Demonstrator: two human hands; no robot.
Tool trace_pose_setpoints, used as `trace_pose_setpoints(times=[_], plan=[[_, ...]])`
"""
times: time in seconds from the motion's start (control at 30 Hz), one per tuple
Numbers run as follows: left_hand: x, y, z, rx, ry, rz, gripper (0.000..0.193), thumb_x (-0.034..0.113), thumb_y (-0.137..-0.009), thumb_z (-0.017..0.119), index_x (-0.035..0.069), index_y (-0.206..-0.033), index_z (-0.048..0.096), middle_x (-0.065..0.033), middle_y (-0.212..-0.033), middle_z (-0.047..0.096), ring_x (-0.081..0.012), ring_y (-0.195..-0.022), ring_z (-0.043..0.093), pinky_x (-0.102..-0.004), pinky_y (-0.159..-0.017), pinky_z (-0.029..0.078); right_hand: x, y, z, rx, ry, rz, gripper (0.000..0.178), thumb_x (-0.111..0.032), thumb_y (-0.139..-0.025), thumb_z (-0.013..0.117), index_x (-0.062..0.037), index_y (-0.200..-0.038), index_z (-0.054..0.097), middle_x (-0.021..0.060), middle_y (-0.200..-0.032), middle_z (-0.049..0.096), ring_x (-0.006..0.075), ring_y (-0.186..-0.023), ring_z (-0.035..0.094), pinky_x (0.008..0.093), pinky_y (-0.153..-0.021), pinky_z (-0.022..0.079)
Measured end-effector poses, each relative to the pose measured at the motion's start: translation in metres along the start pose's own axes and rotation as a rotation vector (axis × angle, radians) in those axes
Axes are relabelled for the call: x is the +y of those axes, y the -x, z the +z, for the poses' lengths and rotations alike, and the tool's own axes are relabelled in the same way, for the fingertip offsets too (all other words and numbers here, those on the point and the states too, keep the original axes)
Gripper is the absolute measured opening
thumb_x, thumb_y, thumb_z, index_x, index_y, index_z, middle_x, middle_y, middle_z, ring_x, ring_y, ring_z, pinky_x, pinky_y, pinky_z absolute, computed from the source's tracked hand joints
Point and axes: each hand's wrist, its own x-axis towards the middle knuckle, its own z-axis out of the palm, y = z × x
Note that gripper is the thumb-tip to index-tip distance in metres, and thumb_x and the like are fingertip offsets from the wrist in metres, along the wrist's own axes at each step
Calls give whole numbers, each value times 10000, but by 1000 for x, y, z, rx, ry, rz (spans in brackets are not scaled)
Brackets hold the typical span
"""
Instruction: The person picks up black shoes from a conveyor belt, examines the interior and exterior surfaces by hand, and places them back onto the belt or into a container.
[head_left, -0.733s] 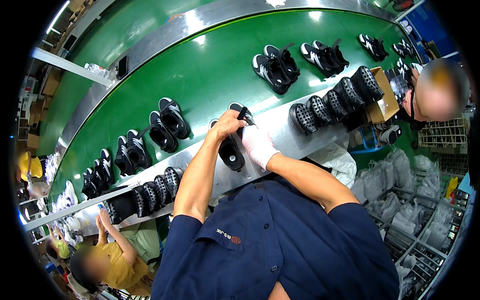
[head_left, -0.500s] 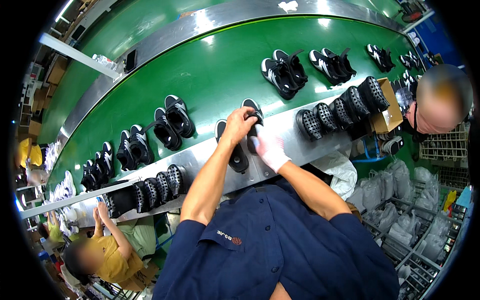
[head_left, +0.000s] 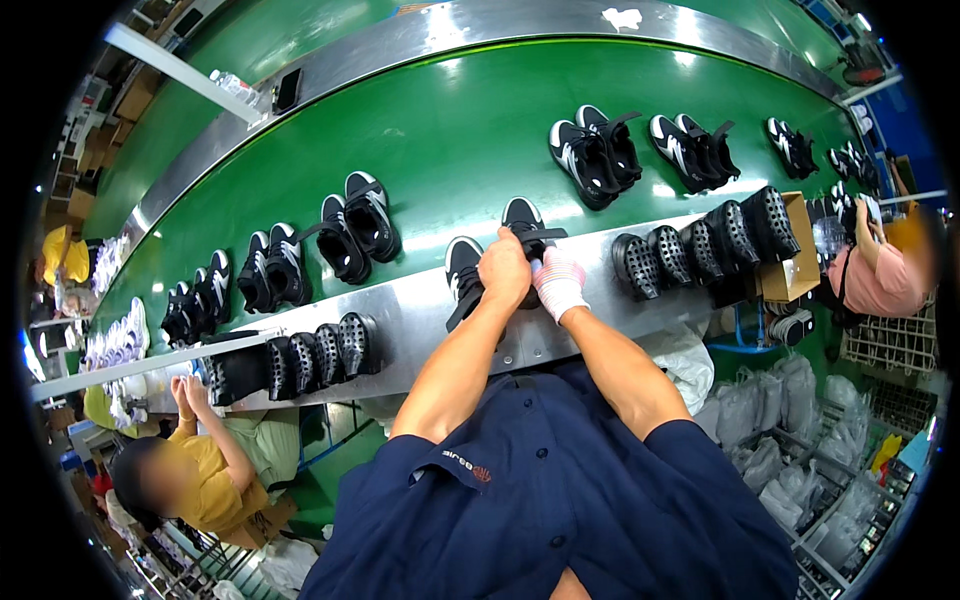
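Black-and-silver sneaker (head_left: 522, 212), toe pointing away from the body, sits between both hands on my feed, at the border where the green surface (head_left: 450, 170) meets the metal ledge (head_left: 420, 335). I see the bare left hand (head_left: 505, 272) over the shoe's left side, its fingers bent inward beside the dark strap (head_left: 547, 234); whether they pinch it, I cannot tell. On the other side I have the right hand (head_left: 562, 285), in a pale striped glove, close against the shoe and just below the strap's outer end; its fingertips are too hidden for me to judge the grip. Just left of the hands I get a second sneaker (head_left: 463, 256), partly covered by the left hand. Farther along the green surface I count two pairs standing to the right, a nearer pair (head_left: 576, 158) and a farther pair (head_left: 679, 155), while another pair (head_left: 366, 222) stands to the left. Dark dotted pieces (head_left: 705, 252) line the ledge at right, next to an open cardboard box (head_left: 800, 255). Toward my picture's edges, a co-worker in yellow (head_left: 212, 470) sits at left and a co-worker in pink (head_left: 880, 280) is at right.
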Motion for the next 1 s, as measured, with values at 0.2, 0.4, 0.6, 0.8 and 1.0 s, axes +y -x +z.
trace_pose_setpoints(times=[0.2,0.4,0.6,0.8,1.0], plan=[[-7,109,-64,492,84,498,385,82,-814,762,19,-1165,617,-170,-1023,638,-383,-957,621,-465,-865,504,25,-4,0,18,53,-95,310,-334,-907,671,-45,-1003,730,202,-1033,720,385,-967,710,503,-848,562],[-94,152,-8,77,290,-99,455,377,-943,653,-74,-1006,654,-324,-1021,654,-468,-941,636,-550,-828,520,30,34,-17,-91,150,-220,257,-305,-881,700,-51,-878,735,216,-906,721,405,-879,710,520,-819,552],[-91,124,13,268,444,117,220,164,-899,652,-55,-924,664,-262,-939,674,-449,-878,614,-533,-817,510,28,47,-28,-179,164,-163,449,-450,-881,727,-19,-1009,729,251,-976,730,433,-948,700,513,-860,539],[-209,214,-75,676,-32,-140,230,196,-931,719,10,-1063,691,-137,-963,669,-348,-919,640,-454,-853,525,0,101,-102,-153,-75,-146,316,-330,-925,752,-19,-969,724,196,-814,736,344,-767,736,410,-713,559],[-292,224,-77,823,-206,-447,403,234,-871,801,1,-1177,682,-149,-1134,626,-366,-1046,600,-462,-903,509,-74,120,-65,-349,-301,-337,265,-287,-945,733,-23,-959,725,175,-796,738,260,-723,742,375,-683,550]])
